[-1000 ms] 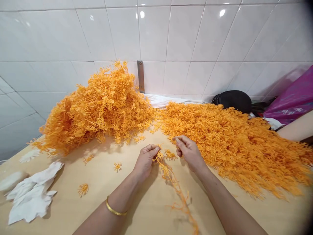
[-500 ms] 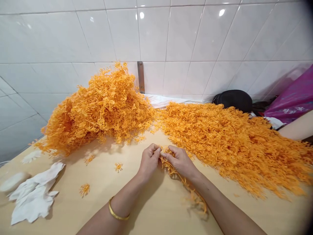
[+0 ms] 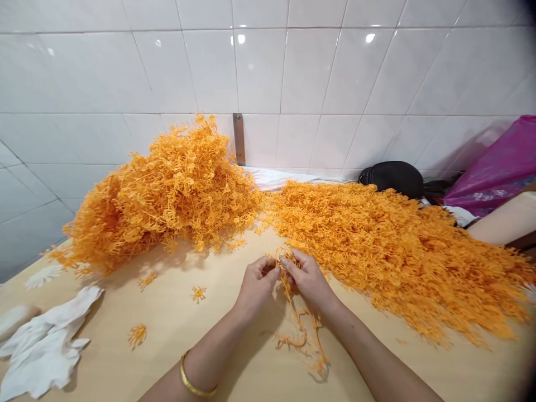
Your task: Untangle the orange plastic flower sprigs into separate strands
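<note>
Between my two hands is an orange plastic flower strand (image 3: 298,319), its thin stems dangling toward the table's front. My left hand (image 3: 256,283) is closed, thumb against fingertips, on the upper end of the strand. Close beside it, my right hand (image 3: 310,280) pinches the same strand near a small loop at the top. The fingers hide the exact spot where the pieces meet. Left of my hands, a few loose orange flower pieces lie on the table: one in the middle (image 3: 198,294), one behind (image 3: 147,280) and one in front (image 3: 137,336).
A tall heap of orange flowers (image 3: 167,195) stands at the left back; a lower, wider heap (image 3: 397,251) spreads to the right. White cloth (image 3: 50,346) lies at the left edge. A black pouch (image 3: 396,177), a purple bag (image 3: 494,167) and another person's arm (image 3: 502,218) are at right.
The strand's dangling stems have swung left, away from my right forearm, and hang between my hands. A loop now shows above my fingertips. The view has shifted slightly.
</note>
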Motion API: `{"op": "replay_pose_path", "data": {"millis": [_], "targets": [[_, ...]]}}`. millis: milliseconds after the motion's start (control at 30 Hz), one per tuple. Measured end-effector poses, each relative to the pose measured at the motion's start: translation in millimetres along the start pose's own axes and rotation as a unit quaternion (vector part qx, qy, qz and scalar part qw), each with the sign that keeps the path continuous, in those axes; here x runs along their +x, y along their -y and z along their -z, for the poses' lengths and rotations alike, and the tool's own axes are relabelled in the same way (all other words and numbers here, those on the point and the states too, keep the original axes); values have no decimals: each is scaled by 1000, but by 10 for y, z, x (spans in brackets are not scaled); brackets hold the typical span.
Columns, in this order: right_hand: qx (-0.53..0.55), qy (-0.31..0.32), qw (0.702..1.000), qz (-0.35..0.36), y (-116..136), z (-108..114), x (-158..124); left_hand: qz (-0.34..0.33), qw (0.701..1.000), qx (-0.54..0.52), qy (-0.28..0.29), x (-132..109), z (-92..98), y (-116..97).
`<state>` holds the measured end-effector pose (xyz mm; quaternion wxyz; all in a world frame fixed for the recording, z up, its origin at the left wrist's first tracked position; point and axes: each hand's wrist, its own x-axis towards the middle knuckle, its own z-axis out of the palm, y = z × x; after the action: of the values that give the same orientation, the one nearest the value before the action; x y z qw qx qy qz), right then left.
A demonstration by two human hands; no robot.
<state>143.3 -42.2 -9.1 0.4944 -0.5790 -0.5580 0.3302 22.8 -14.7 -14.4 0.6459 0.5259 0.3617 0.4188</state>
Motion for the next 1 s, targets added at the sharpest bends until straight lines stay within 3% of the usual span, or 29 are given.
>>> {"op": "replay_pose_path", "data": {"millis": [133, 200, 333, 467, 733, 800, 900, 1000], "targets": [[-4, 27, 1000, 7, -1, -10, -7, 14, 998, -50, 26, 5, -1, -5], [-30, -22, 999, 17, 2, 26, 12, 31, 997, -68, 37, -5, -5, -24], [-89, -187, 978, 26, 31, 198, 86, 64, 994, -85, 36, -16, 12, -54], [-170, -240, 954, 59, 67, 339, 120, 98, 986, -138, 6, 21, 78, -69], [-374, -212, 889, 157, 94, 352, 35, 93, 983, -159, -7, 66, 149, -72], [-347, -163, 911, 155, 128, 304, 0, 85, 984, -159, -7, 59, 144, -71], [-264, -41, 957, 112, 158, 204, -36, 77, 982, -170, -3, 34, 124, -78], [-230, 18, 968, 96, 155, 97, -60, 74, 979, -190, -10, 13, 96, -77]]}}
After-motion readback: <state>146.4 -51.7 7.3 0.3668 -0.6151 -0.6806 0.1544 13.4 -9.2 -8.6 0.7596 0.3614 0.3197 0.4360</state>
